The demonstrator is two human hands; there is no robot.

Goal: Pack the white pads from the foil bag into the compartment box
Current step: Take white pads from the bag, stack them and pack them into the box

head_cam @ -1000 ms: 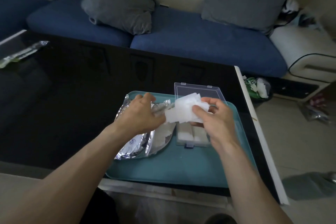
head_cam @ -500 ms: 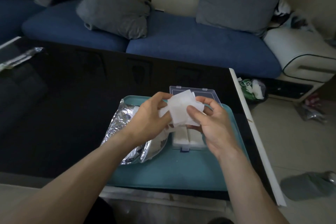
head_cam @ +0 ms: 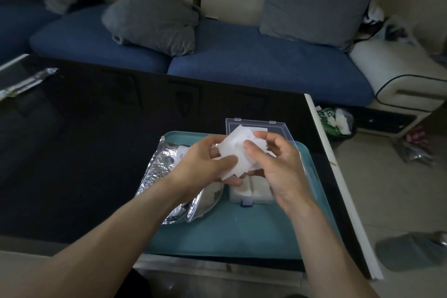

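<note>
A loose stack of white pads (head_cam: pixel 235 152) is held above the tray between both hands. My left hand (head_cam: pixel 205 164) grips its left and lower edge, thumb on top. My right hand (head_cam: pixel 275 162) pinches its right side, thumb pressed on the top pad. Below them sits the clear compartment box (head_cam: pixel 251 192), its near compartments filled with white pads, its lid (head_cam: pixel 278 127) standing open at the back. The crumpled foil bag (head_cam: pixel 164 167) lies open on the left of the teal tray (head_cam: pixel 242 232), partly hidden by my left forearm.
The tray rests near the right end of a glossy black table (head_cam: pixel 84 140). A foil wrapper (head_cam: pixel 26 82) lies at the table's far left. A blue sofa with grey cushions stands behind. A bin with rubbish (head_cam: pixel 336 121) sits on the floor to the right.
My left hand has left the foil bag and come across to the pads, so both hands now hold the stack together. The stack sits slightly lower and more squared.
</note>
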